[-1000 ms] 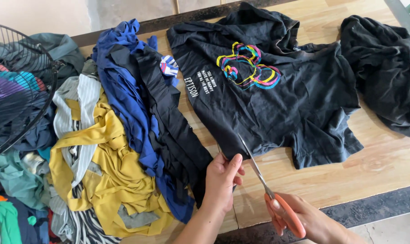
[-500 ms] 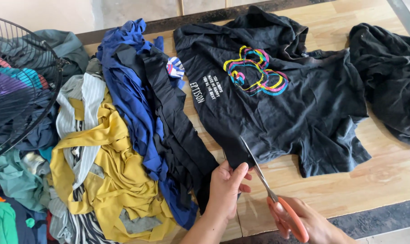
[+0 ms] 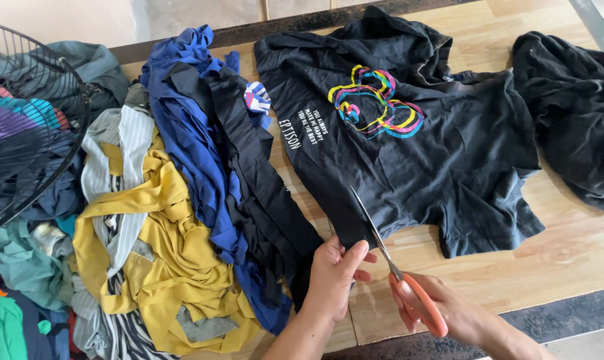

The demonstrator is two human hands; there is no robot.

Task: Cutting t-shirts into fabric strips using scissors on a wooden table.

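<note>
Two hands work: black T-shirt (image 3: pixel 408 153) hem is pinched by left hand (image 3: pixel 335 273); orange-handled scissors (image 3: pixel 395 267) are gripped by right hand (image 3: pixel 448 310), mid-cut, lower centre; taut fabric is needed.

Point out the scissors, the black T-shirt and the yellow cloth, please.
scissors (image 3: pixel 382 243): head view, on the metal blades.
black T-shirt (image 3: pixel 448 153): head view, on its plain front, right of the print.
yellow cloth (image 3: pixel 175 267): head view, on a middle fold.
</note>
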